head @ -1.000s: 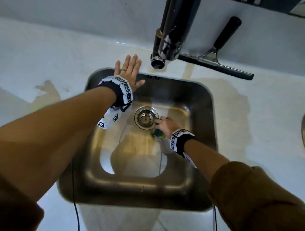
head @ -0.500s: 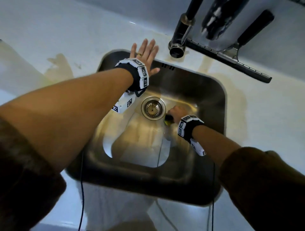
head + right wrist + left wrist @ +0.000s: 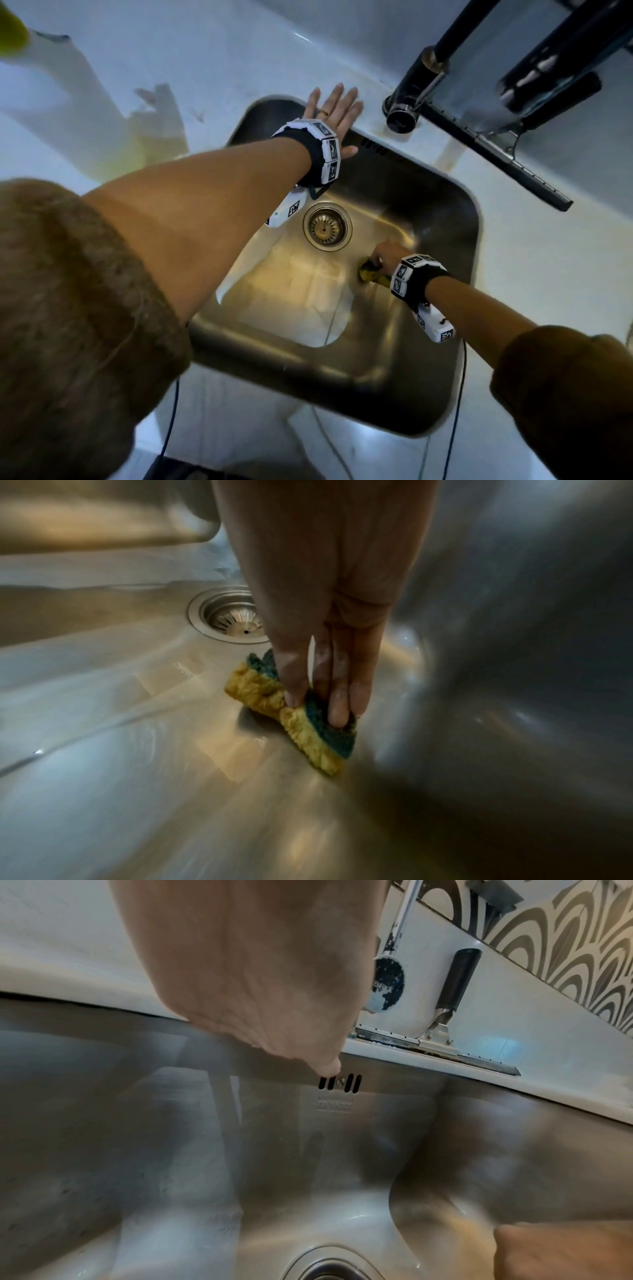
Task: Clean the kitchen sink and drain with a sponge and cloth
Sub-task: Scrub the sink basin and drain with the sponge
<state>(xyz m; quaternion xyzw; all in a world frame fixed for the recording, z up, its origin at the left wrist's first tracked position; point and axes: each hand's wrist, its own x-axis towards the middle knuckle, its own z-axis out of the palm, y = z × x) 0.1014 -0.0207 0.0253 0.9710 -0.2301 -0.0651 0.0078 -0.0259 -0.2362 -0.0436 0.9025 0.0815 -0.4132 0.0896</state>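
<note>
Right hand [image 3: 325,601] clamped on the sponge [image 3: 301,723]: thumb on the yellow side, fingers [image 3: 358,696] laid along the green scouring side, squeezing it and pressing it onto the sink floor. Now clear of the drain [image 3: 327,226], to its right and a little nearer the body; a second ago hard against the drain's right rim. Reads as a scrubbing stroke carried away from the drain toward the right wall of the sink [image 3: 448,219].

Left hand [image 3: 334,109] flat and spread, fingers straight, holding nothing. Planted on the tabletop [image 3: 222,61] at the sink's edge beyond the drain, same as a second ago; probably a brace for the lean.

Beyond the drain and to its right, tap [image 3: 411,102] and squeegee [image 3: 496,161], both untouched. No cloth in view.

Judged from this: sponge stage under way, with the floor right of the drain being covered. Drain strainer itself and the near floor likely still to do, wipe with the cloth not yet begun. Wet sheen on the steel near the drain; no suds plain enough to call.
</note>
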